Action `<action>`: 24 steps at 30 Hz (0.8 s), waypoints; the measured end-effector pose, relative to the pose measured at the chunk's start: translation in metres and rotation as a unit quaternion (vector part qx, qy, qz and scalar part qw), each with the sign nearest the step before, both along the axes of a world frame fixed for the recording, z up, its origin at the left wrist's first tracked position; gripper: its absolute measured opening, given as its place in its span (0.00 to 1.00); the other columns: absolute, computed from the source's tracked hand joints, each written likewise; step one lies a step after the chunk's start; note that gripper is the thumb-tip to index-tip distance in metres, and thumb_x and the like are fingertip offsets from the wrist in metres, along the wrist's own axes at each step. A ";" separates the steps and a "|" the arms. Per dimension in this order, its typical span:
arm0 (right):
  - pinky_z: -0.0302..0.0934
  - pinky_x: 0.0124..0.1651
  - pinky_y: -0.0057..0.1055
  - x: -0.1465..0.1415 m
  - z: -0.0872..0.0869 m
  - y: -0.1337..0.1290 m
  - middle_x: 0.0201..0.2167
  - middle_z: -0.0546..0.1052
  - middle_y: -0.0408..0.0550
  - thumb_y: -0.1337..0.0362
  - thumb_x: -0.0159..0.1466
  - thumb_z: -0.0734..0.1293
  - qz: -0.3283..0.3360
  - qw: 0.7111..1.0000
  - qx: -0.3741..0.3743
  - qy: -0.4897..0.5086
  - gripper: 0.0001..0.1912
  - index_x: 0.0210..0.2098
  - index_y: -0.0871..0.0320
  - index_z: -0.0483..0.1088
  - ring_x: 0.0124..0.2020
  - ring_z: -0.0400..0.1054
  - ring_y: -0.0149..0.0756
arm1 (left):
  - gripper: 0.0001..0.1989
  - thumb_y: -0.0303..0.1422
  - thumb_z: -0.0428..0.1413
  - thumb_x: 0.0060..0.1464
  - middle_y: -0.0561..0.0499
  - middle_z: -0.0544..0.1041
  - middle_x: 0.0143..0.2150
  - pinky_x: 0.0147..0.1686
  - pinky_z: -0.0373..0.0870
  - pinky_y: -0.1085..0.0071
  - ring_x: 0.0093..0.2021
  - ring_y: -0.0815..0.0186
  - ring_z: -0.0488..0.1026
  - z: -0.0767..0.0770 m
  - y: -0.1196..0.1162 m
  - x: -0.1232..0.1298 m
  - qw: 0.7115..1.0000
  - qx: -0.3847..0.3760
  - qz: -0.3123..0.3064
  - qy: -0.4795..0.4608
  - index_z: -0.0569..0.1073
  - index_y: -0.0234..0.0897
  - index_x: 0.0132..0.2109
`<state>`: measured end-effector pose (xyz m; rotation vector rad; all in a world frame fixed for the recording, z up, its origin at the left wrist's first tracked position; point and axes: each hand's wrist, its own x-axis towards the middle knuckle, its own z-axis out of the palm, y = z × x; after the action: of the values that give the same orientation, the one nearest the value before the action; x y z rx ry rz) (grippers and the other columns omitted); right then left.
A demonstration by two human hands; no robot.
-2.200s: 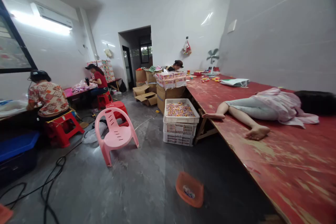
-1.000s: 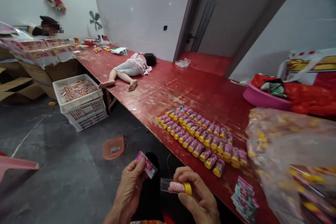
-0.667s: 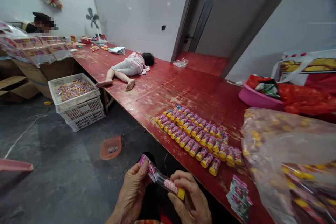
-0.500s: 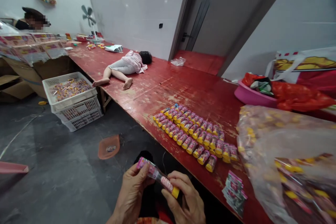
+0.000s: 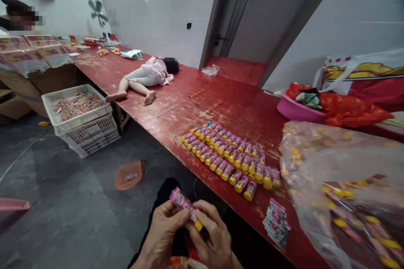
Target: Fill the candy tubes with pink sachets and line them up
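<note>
- White plastic crate (image 5: pixel 82 118) is standing on the floor left of the red workbench (image 5: pixel 202 109), stacked on at least one further crate and carrying small bright items too small to tell apart.
- Left hand (image 5: pixel 160 235) is working just off the workbench's near edge, its fingers curled and its thumb pinching the tube from the left.
- Pink-printed tube (image 5: pixel 183 206) is sitting between both hands, clear of the workbench and off its near edge. Its long axis is running diagonally, from the printed end at upper left down to the yellow cap (image 5: pixel 198 225) at lower right.
- Right hand (image 5: pixel 211 235) is pinching the tube from the right and is the nearer hand to the yellow cap, which is projecting just past its fingers. The two hands are nearly touching.
- Yellow-capped tubes (image 5: pixel 227 159) are lying in close rows on the workbench, beyond the right hand.
- Pink printed cards (image 5: pixel 275 222) are resting in a loose stack on the workbench, right of those rows.
- Clear plastic bag (image 5: pixel 309 155) is bulging at the workbench's right side, full of similar yellow-capped items.
- Pink plastic basin (image 5: pixel 293 111) is sitting on the workbench, beyond the bag.
</note>
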<state>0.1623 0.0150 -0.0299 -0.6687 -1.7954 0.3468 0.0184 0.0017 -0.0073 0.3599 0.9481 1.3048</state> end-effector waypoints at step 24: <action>0.73 0.34 0.32 0.013 0.018 -0.021 0.39 0.77 0.51 0.76 0.63 0.63 -0.097 0.995 0.028 -0.019 0.18 0.50 0.56 0.73 0.37 0.75 0.39 | 0.25 0.40 0.74 0.34 0.45 0.80 0.27 0.35 0.69 0.75 0.29 0.67 0.73 0.011 -0.013 0.010 0.994 0.019 -0.108 -0.029 0.82 0.34 0.41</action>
<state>0.1753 -0.0055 -0.0122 -0.8072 -1.7522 0.1540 0.0280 -0.0113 0.0034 0.4391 0.8130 1.1311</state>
